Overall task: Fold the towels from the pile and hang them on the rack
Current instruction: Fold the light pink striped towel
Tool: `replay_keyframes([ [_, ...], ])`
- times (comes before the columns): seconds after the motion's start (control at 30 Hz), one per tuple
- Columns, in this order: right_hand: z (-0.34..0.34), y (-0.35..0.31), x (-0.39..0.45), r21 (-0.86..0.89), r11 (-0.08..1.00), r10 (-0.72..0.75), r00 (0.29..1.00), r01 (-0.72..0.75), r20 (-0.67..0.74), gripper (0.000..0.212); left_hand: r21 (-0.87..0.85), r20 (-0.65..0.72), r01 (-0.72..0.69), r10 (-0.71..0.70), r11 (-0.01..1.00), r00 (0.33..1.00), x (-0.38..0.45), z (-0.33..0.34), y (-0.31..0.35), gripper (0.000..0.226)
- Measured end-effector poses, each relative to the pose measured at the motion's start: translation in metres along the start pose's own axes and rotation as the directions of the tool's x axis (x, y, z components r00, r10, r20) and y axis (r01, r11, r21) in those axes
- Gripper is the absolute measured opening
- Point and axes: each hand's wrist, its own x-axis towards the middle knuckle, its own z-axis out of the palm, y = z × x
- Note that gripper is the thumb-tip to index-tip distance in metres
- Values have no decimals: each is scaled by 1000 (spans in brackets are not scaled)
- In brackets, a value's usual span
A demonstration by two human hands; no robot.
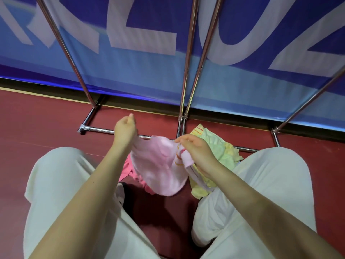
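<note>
Two hands, left (124,128) and right (196,149), each grip closed on the pink towel (158,165).

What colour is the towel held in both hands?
Pale pink towel, orange-red stripes near one end; head view.

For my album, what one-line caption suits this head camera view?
Both hands, left hand and right hand, hold up a pink towel before the rack.

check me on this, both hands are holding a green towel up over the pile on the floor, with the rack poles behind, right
Not quite: the towel held by the left hand and the right hand is pink, not green. The head view shows the green and yellow towels lying in the pile on the floor. The rest holds, with the rack poles behind.
</note>
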Motion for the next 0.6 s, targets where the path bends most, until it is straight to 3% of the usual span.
replay_keyframes([
  [0.07,3,2,6,-72,997,26,999,-23,32,22,-99,86,107,-99,989,991,-13,12,4,37],
  [0.2,4,-7,12,225,967,90,988,-118,128,15,-267,234,293,-233,918,944,-29,27,14,28],
  [0.3,2,-10,14,274,957,48,984,-95,172,23,-316,271,279,-195,907,943,-34,31,19,32],
  [0.47,4,-16,14,78,995,-69,994,63,84,22,-311,394,179,-45,933,918,-37,27,14,21],
  [0.6,1,-18,15,-34,985,-167,984,169,70,20,-283,358,136,-27,950,933,-34,27,11,15],
])
